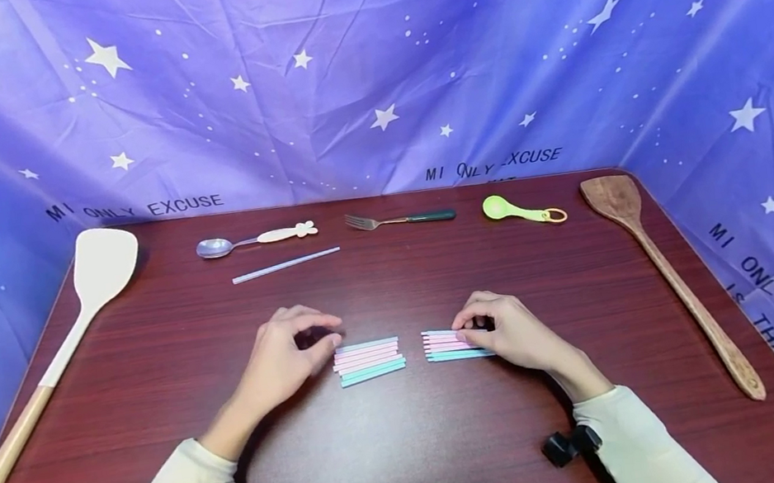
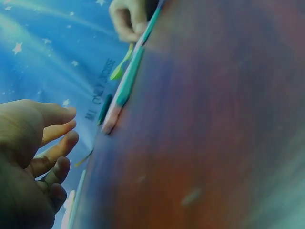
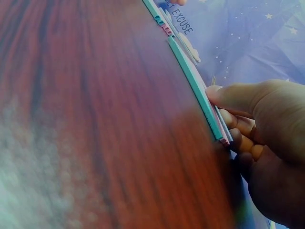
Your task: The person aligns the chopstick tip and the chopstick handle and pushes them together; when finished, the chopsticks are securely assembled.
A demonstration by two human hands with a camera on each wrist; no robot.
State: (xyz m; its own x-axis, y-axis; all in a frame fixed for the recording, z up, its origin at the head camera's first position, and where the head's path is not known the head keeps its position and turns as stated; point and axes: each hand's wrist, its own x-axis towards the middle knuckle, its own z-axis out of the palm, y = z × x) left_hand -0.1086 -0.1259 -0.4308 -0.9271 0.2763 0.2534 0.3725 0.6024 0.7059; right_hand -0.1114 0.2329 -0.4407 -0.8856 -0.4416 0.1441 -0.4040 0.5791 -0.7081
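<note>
Two side-by-side groups of thin pastel sticks lie mid-table, in pink, teal and pale blue. The left group [image 1: 369, 361] is slightly uneven; the right group [image 1: 440, 345] lies straighter. My left hand [image 1: 287, 355] hovers at the left group's outer end, thumb and fingers apart with nothing between them, as the left wrist view shows of the hand [image 2: 38, 152]. With thumb and forefinger, my right hand [image 1: 513, 331] pinches at the pink sticks of the right group. In the right wrist view its thumb [image 3: 233, 98] meets the sticks' upper edge; the other fingertips are partly hidden.
Behind the hands lie a lone pale blue stick [image 1: 285, 266], a spoon [image 1: 255, 239], a fork [image 1: 399, 219] and a green measuring spoon [image 1: 521, 210]. A white spatula [image 1: 79, 321] flanks the left side, a wooden spatula [image 1: 670, 274] the right. Starry cloth [image 1: 332, 74] surrounds the table.
</note>
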